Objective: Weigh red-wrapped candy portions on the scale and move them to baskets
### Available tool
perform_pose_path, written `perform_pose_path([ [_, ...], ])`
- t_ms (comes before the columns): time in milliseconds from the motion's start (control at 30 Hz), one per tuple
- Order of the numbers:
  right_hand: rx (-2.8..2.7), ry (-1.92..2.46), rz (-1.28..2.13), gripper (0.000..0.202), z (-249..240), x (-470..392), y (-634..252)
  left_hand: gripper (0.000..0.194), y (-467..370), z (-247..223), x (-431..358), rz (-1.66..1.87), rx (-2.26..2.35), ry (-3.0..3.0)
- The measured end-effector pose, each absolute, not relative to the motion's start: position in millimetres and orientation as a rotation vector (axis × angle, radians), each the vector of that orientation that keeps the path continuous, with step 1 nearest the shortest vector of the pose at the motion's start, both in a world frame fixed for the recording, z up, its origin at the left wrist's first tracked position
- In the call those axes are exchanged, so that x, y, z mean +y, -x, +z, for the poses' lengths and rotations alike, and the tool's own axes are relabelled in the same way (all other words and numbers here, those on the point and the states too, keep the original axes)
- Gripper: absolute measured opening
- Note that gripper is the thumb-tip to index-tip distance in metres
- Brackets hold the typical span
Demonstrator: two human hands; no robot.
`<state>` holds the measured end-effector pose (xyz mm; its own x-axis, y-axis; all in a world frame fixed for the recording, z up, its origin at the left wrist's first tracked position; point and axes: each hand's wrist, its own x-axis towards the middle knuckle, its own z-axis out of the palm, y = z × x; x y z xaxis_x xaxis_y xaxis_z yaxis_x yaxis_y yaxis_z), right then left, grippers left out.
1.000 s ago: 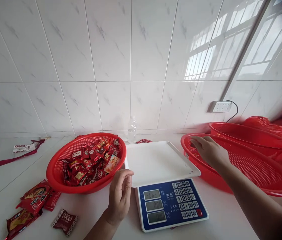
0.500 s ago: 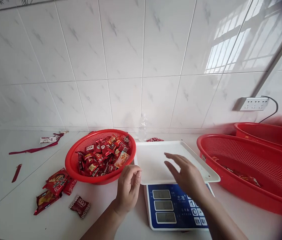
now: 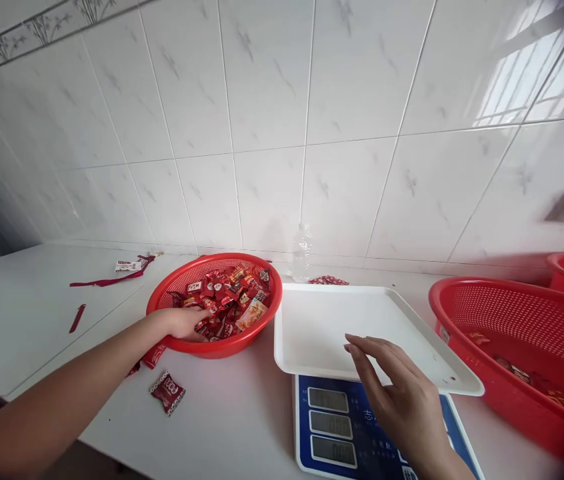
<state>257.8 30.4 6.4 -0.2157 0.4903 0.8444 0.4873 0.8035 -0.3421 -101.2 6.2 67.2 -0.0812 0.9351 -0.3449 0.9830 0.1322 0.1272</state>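
My left hand (image 3: 186, 323) reaches over the near rim of the red perforated basket (image 3: 162, 293). Its fingers are apart and touch the small wrapped snacks (image 3: 232, 293) piled inside; some fingertips are hidden among the packets. Over the near edge of the scale's white tray (image 3: 322, 327) hovers my right hand (image 3: 402, 393), thumb and index tips brought together and nothing visible between them. Below that hand is the blue panel of the digital scale (image 3: 332, 421), its keys mostly covered.
A single red snack packet (image 3: 167, 393) lies on the white table, with more packets (image 3: 152, 355) partly behind my left forearm. A larger red basket (image 3: 487, 360) with some packets stands at right. A clear bottle (image 3: 303, 253) stands by the tiled wall; red ribbon (image 3: 107, 283) lies at left.
My left hand has moved from beside the tray into the snack basket. My right hand has come lower and its finger and thumb have closed together. The view has shifted leftward.
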Motion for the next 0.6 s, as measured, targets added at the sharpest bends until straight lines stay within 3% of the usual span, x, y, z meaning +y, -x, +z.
perform_pose_path([
  [100, -1.850, 0.748, 0.026, 0.013, 5.9, 29.9, -258.3, 0.081, 105.4, 55.0, 16.2, -0.426, 2.066, -1.740],
  [200, -1.848, 0.770, 0.072, 0.013, 5.5, 30.9, -259.0, 0.084, 99.3, 51.1, 21.1, -0.504, 1.999, -1.727],
  [467, -1.857, 0.803, 0.130, 0.016, 4.2, 33.8, -257.4, 0.074, 88.2, 52.7, 21.0, -0.409, 1.962, -1.725],
  [600, -1.859, 0.815, 0.148, 0.018, 3.3, 35.2, -257.4, 0.051, 86.1, 53.2, 20.6, -0.293, 1.905, -1.664],
])
